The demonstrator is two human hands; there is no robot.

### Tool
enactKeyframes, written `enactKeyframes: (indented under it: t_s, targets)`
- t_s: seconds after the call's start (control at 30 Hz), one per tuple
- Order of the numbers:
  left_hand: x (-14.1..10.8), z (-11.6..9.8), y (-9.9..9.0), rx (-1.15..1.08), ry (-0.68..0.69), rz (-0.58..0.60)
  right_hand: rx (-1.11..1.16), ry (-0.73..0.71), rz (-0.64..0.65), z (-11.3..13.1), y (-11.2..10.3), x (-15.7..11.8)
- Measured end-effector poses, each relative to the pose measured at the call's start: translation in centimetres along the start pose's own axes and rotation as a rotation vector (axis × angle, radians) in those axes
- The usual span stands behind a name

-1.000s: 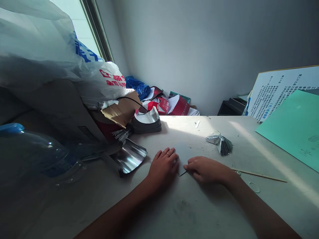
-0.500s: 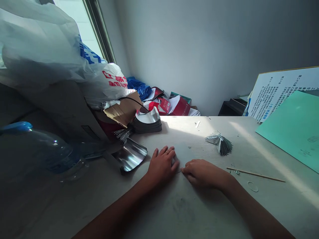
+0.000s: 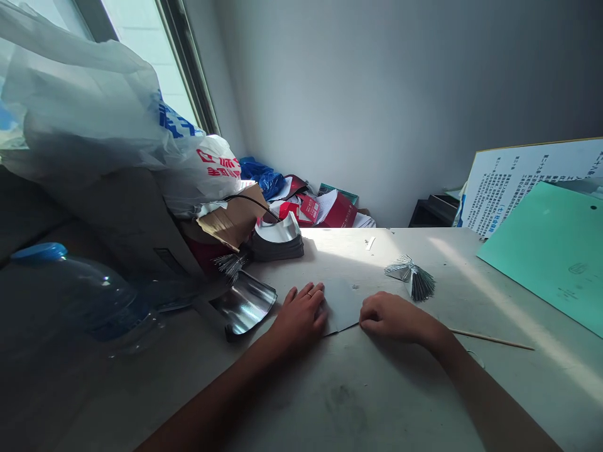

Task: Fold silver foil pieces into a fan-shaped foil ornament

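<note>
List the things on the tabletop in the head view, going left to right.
curved shiny metal sheet → left hand → pale paper sheet → right hand → thin wooden stick

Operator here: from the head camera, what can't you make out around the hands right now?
Head view only:
- Left part of the pale sheet: hidden under the left hand.
- Whether the right hand grips the sheet: its own back hides the fingertips.
- Printed board text: too small, cut off by the right edge.
</note>
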State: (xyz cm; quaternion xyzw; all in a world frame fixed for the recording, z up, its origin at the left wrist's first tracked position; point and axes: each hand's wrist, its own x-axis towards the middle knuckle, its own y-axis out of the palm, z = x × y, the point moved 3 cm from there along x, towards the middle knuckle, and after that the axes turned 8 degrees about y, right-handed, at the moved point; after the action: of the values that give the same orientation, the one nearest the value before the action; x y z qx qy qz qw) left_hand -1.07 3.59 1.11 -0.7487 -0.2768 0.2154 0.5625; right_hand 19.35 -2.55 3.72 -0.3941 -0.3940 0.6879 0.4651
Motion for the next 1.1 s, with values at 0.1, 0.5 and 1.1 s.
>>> enactKeyframes:
  t_s: [0.1, 0.5, 1.1]
  targets:
    - [-0.2, -0.5, -0.3, -0.001, 0.030, 0.022, -0.082, 0.173, -0.166, -0.7, 0.2, 0.4]
    - [-0.2, -0.2, 0.6, 0.046, 0.079, -0.014, 0.469, 0.175, -0.216, -0.9, 1.6, 2.0]
    - [-0.3, 0.0, 0.7, 0.038, 0.171, -0.026, 0.986, 0.010, -0.403, -0.9, 2.0, 2.5]
